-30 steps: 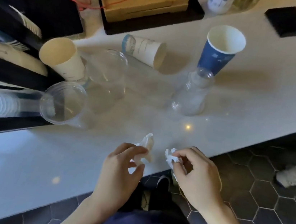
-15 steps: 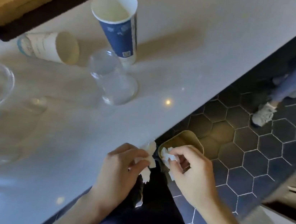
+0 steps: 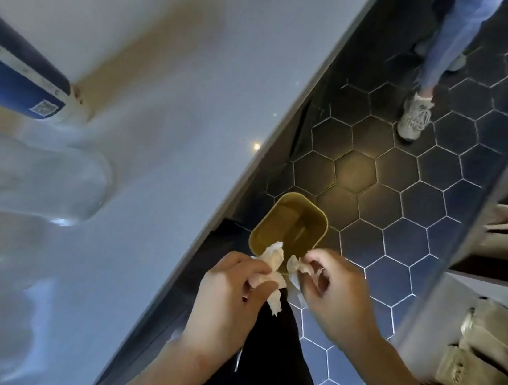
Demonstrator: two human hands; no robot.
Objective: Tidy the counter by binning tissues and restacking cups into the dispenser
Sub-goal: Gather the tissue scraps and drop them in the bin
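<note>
Left hand (image 3: 229,299) pinches a crumpled tissue (image 3: 273,259). Right hand (image 3: 336,297) grips another tissue scrap (image 3: 296,267), both seemingly over the yellow bin (image 3: 293,226).

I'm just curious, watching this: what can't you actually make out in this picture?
- Bin, head view: near rim hidden behind both tissues; contents too dim.
- Blue cup: top cut off by left edge.
- Clear cup: motion-blurred.
- Bystander's leg: cut off by top edge.

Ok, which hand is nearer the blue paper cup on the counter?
Left. The left hand, gripping a crumpled tissue, is just off the counter edge, on the side of the blue paper cup. The right hand, pinching another tissue, is farther out above the bin.
</note>
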